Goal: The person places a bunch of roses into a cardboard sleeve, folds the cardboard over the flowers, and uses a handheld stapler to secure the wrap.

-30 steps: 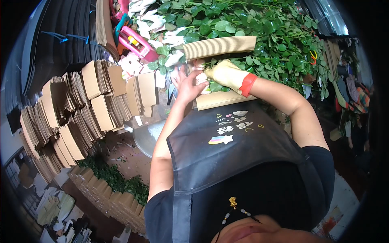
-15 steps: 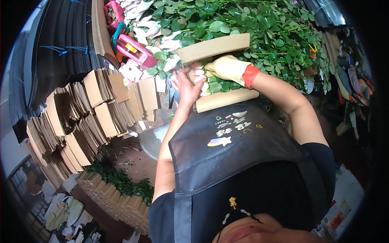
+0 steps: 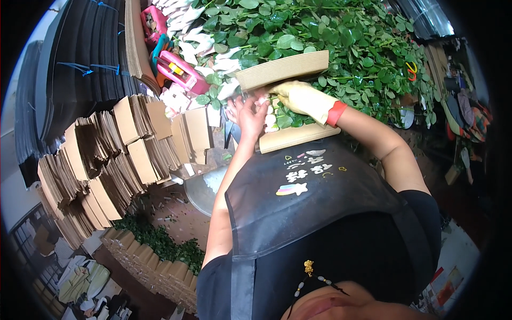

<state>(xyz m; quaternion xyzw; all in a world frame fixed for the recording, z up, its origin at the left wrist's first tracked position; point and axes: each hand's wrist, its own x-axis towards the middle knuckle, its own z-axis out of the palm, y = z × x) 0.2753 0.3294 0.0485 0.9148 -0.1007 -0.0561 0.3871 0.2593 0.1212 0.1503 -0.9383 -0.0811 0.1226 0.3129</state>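
Pale pink and white roses [image 3: 271,121] lie in a row between two flaps of one corrugated cardboard wrap, the far flap [image 3: 282,70] raised and the near flap [image 3: 300,138] against my apron. My bare left hand [image 3: 248,116] is at the flower-head end, fingers stretched out and thumb apart, touching the pink heads. My right hand [image 3: 305,102], in a cream glove with a red cuff, reaches in under the far flap. Its fingers are curled at a rose just below the heads; the stem is mostly hidden by the glove.
Leafy rose stems [image 3: 320,32] cover the far bench. Pink tape dispensers [image 3: 184,73] stand at far left by white flower heads [image 3: 198,42]. Stacked cardboard pieces [image 3: 133,120] and dark sheets [image 3: 80,69] fill the left. Wrapped bundles [image 3: 149,261] stand lower left.
My gloved right hand has shifted slightly, its fingers now closer to my left fingers at the pink heads. The left hand's fingers have drawn slightly inward. The whole view has moved a little.
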